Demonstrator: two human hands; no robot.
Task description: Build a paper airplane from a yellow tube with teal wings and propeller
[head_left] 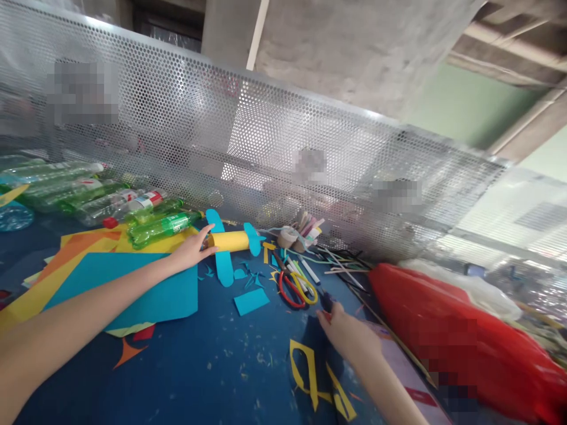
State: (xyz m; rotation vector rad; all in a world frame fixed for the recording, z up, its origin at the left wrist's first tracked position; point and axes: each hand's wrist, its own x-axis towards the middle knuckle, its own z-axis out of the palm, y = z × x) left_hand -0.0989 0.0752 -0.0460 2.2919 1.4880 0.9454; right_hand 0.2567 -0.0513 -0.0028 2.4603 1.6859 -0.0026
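My left hand [191,250] reaches across the blue table [208,366] and its fingers touch the end of a yellow paper roll [230,241] with blue paper wings [222,260] and a blue tail piece, like a small plane. My right hand [348,333] lies lower on the right, fingers curled near a small dark object [326,302] I cannot make out. Scissors with red and yellow handles [296,289] lie between the two hands. A blue paper scrap [251,301] sits below the roll.
Sheets of blue, orange and yellow paper [88,265] lie under my left arm. Several plastic bottles [110,206] lie at the back left. A perforated metal screen [266,147] closes the far edge. A red plastic bag [465,342] fills the right. Tape rolls, sticks and yellow cut-outs [310,372] are scattered about.
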